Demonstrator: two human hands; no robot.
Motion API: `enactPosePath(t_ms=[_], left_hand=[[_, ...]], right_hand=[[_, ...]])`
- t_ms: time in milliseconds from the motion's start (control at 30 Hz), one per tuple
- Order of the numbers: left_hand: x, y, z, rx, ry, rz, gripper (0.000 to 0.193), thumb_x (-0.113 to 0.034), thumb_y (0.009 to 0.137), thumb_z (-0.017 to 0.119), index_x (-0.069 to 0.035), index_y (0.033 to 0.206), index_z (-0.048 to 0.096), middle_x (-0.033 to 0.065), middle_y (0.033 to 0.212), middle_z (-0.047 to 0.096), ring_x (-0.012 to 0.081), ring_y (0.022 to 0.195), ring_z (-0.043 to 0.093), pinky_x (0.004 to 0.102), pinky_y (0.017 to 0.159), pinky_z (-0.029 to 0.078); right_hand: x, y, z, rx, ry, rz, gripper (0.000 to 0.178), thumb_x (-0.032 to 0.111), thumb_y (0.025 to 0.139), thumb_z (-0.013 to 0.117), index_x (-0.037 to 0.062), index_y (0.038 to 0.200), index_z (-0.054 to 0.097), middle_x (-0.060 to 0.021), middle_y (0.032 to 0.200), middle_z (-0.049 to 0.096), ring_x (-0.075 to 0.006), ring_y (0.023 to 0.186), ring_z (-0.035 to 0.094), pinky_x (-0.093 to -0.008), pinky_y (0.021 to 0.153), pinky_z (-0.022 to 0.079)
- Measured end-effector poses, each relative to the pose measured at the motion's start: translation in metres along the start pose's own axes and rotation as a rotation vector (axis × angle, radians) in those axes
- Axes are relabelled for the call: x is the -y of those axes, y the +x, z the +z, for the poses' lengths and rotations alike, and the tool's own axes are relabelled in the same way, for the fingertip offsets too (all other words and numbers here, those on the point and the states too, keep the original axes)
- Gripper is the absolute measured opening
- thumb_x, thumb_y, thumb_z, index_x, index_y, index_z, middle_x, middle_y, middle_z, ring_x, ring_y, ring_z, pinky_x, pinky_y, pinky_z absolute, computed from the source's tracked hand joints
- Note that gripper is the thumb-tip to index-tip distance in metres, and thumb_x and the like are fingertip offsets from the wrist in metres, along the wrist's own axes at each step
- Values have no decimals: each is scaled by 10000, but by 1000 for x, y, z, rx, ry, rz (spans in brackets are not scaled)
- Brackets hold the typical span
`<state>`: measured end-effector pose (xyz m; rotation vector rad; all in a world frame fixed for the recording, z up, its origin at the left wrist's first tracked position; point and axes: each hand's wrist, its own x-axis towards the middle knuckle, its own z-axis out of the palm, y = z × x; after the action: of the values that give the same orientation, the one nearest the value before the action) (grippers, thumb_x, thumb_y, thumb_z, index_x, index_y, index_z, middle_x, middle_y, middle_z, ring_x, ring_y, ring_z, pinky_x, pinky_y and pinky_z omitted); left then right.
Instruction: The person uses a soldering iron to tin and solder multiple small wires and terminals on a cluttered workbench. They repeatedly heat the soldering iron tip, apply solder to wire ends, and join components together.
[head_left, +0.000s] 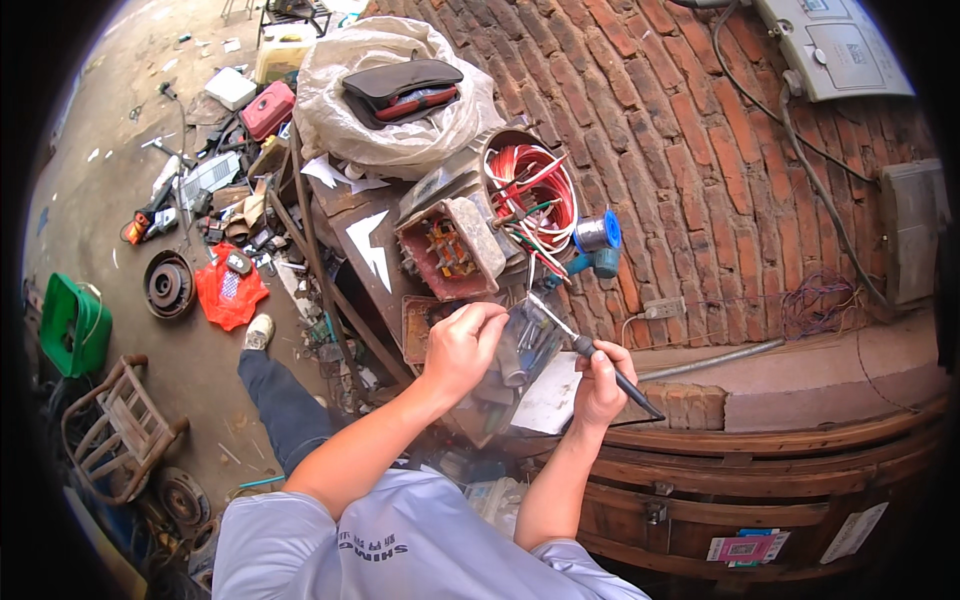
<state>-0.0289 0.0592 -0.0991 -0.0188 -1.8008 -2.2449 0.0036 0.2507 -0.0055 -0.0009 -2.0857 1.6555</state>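
My right hand (601, 393) is wrapped round the black handle of a soldering iron (583, 345). Its pale metal shaft slants up and left, ending close to the lower wire ends of an electric motor (432, 188). Thumb and fingers of my left hand (462, 345) are pinched together just left of the iron's tip; what they hold is too small to tell. Red and white wires (540, 185) lie coiled in the motor's open round end. An open terminal box (470, 250) with reddish inner walls juts from its side. Beside the wires stands a blue-rimmed spool of solder wire (598, 233).
A brick wall (640, 150) rises behind the bench. A white sack (330, 70) with a black case (405, 85) on top sits beyond the motor. Below my hands lie a clear plastic container (530, 345) and white paper (550, 390). Scrap parts litter the floor at left.
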Motion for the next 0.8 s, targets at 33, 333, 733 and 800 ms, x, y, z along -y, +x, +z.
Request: enactPosePath(t_ms=[33,333,733,800], left_hand=[[2,0,2,-8,-5,-7,132,-122,958,731,-11,1027,742,173,976,760,342,858,750,396,755,591],[6,3,7,-3,-40,-30,154,-150,956,735,-15,1027,757,174,968,760,336,843,750,395,747,590],[0,5,4,27,-62,-50,165,-151,961,735,0,1027,755,185,934,752,339,804,745,398,724,588],[0,5,5,26,-57,-48,170,-154,961,737,2,1027,755,187,931,751,343,802,744,399,725,588]], right_hand=[[0,0,0,-7,6,5,224,100,904,703,-77,1042,706,-107,834,684,-147,704,609,-278,687,473],[0,0,0,-10,12,16,218,90,902,698,-76,1044,705,-107,834,686,-143,703,608,-274,683,468],[1,-1,0,-15,7,21,217,86,904,695,-78,1046,702,-114,842,693,-144,701,608,-272,680,467],[1,-1,1,-18,7,19,216,86,906,695,-78,1046,701,-113,839,693,-143,701,607,-271,680,466]])
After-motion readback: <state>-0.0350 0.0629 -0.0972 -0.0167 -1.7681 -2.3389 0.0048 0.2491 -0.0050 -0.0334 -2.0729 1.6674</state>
